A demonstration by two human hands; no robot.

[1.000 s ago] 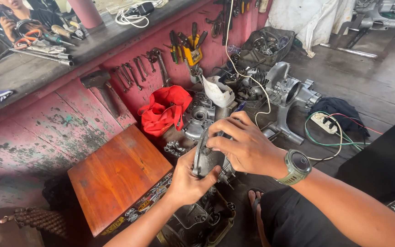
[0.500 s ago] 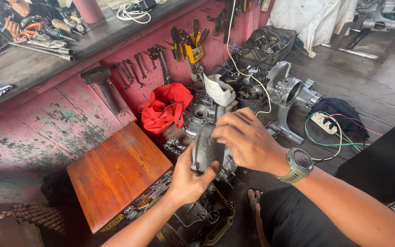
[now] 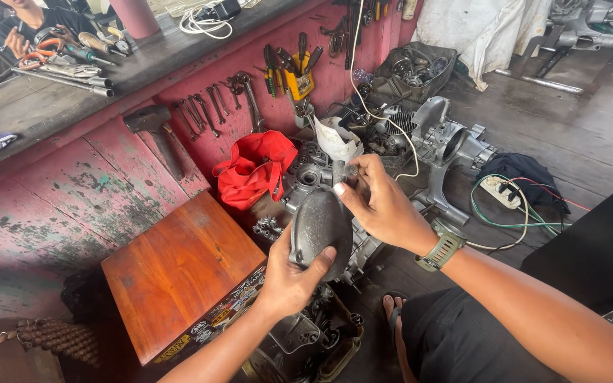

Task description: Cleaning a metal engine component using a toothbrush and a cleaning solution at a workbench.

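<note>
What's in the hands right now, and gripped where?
A dark oval metal engine cover. Left hand grips its lower edge, thumb on the face; right hand holds the narrow top end, fingers curled around it.

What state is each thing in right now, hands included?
Left hand: grip closed on the engine cover's lower edge.
Right hand: grip pinching the cover's top.
Engine cover: lifted, held upright.
Red cloth: crumpled against the wall.
Wrenches: hanging on the wall.
Power strip: cables plugged in.
</note>
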